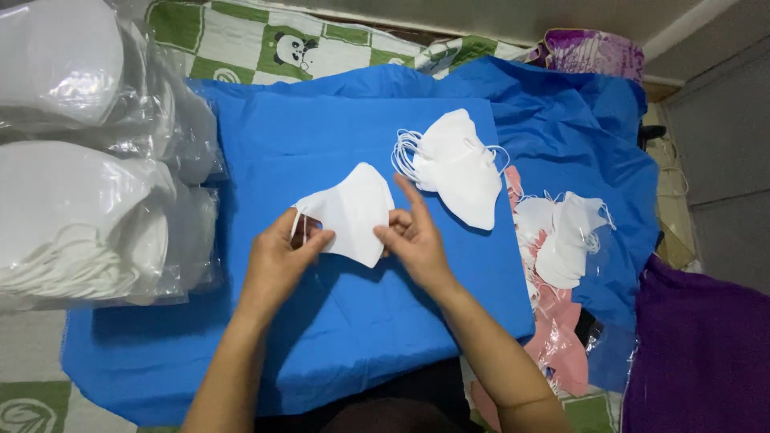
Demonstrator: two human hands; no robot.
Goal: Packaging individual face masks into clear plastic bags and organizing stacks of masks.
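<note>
A folded white face mask (354, 210) is held between both hands above a blue cloth (337, 337). My left hand (281, 258) pinches its left end, where the ear loop hangs. On the mask's right edge my right hand (413, 236) grips with thumb and fingers, the forefinger pointing up. Just beyond my right hand a stack of folded white masks (457, 164) lies on the cloth, ear loops bunched at its left side.
Clear plastic bags packed with white masks (80, 216) are piled at the left. More loose masks (565, 236) lie on pink plastic (561, 345) at the right. A purple cloth (702, 353) is at the lower right, and a green-checked sheet (241, 40) lies behind.
</note>
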